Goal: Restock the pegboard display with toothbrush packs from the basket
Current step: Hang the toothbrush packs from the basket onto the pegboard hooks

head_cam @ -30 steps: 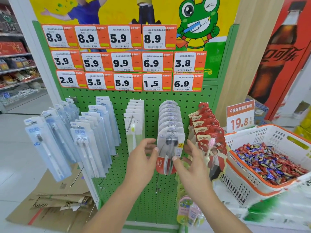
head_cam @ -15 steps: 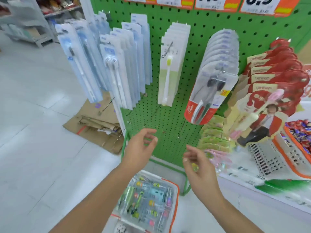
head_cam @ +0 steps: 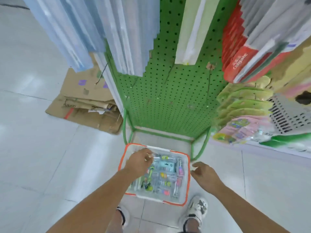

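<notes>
A white basket with an orange rim (head_cam: 188, 182) stands on the floor at the foot of the green pegboard (head_cam: 168, 98). It holds several colourful toothbrush packs (head_cam: 165, 174). My left hand (head_cam: 138, 163) reaches into the basket's far left corner, fingers bent down onto the packs; blur hides whether it grips one. My right hand (head_cam: 205, 175) hovers just outside the basket's right rim with its fingers curled and nothing seen in them. Thin bare hooks (head_cam: 208, 88) stick out of the pegboard's lower middle.
Pale blue packs (head_cam: 75, 31) hang overhead at the left, red Colgate packs (head_cam: 240, 63) and green packs (head_cam: 244, 101) at the right. Flattened cardboard (head_cam: 80, 101) lies on the floor to the left. My shoe (head_cam: 196, 209) stands just behind the basket.
My view has tipped from the display down to the floor. Both hands dropped from the hanging packs; the left went into the basket, the right to its right rim.
</notes>
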